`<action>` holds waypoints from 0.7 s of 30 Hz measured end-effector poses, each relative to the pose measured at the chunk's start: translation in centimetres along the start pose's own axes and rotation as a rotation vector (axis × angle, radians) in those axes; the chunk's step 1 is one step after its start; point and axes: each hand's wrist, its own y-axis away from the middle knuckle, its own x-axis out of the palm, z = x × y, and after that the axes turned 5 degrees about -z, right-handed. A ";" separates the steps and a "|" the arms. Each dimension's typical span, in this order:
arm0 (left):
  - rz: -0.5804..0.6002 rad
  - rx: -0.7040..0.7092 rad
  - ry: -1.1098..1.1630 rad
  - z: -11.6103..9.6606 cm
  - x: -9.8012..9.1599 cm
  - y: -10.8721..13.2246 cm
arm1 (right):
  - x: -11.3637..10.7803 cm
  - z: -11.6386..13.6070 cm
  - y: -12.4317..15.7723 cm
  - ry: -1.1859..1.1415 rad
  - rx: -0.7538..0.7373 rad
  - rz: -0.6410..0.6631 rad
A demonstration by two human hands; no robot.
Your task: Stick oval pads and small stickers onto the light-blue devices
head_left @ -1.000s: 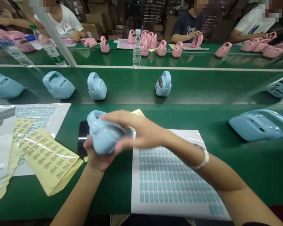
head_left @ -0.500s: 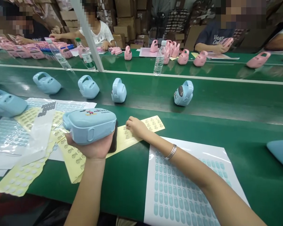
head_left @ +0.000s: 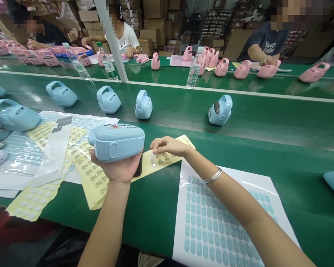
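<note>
On my left hand [head_left: 118, 170] rests a light blue plastic case with a loop handle [head_left: 119, 144], printed top up, gripped from underneath by my fingers and thumb. My right hand [head_left: 167, 145] is closed in a pinch above a yellow sticker sheet [head_left: 169, 157]. A small clear sticker [head_left: 152, 160] hangs from its fingertips. Part of a dark phone-like object [head_left: 139, 168] shows behind my left hand, lying over the yellow sheet. Under my right forearm lies a white sheet of blue oval stickers [head_left: 200, 215].
Several blue cases [head_left: 143, 105] stand along the green belt [head_left: 178, 111]. More yellow sheets [head_left: 93, 174] and a plastic-covered sheet [head_left: 91, 120] lie at left. Beyond the rail [head_left: 161, 86] are water bottles [head_left: 194, 70], pink cases [head_left: 222, 68] and co-workers.
My right hand has lifted off the yellow sheet, and a clear sticker now shows at its fingertips. The blue case has tilted, so less of its printed top shows.
</note>
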 end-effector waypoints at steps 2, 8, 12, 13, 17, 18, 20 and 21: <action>0.015 -0.012 -0.003 0.3 -0.1 0.1 | 0.1 1.1 0.6 -0.086 -0.080 -0.087; 0.048 0.011 0.071 2.0 0.5 1.0 | 2.7 5.5 2.3 -0.046 -0.507 -0.504; 0.050 0.045 0.079 2.8 0.8 1.4 | 3.8 6.6 2.6 0.119 -0.495 -0.500; 0.049 0.043 0.070 2.9 0.8 1.5 | 3.8 6.7 2.6 0.146 -0.482 -0.502; 0.039 0.040 0.046 3.0 0.6 1.5 | 3.5 6.9 2.8 0.262 -0.441 -0.498; 0.027 0.032 0.035 3.1 0.5 1.5 | 3.4 7.0 2.8 0.284 -0.442 -0.504; 0.003 0.012 -0.004 3.1 0.4 1.6 | 3.5 6.9 2.7 0.326 -0.464 -0.526; -0.003 0.006 -0.027 3.2 0.4 1.6 | 3.5 6.8 2.6 0.348 -0.489 -0.547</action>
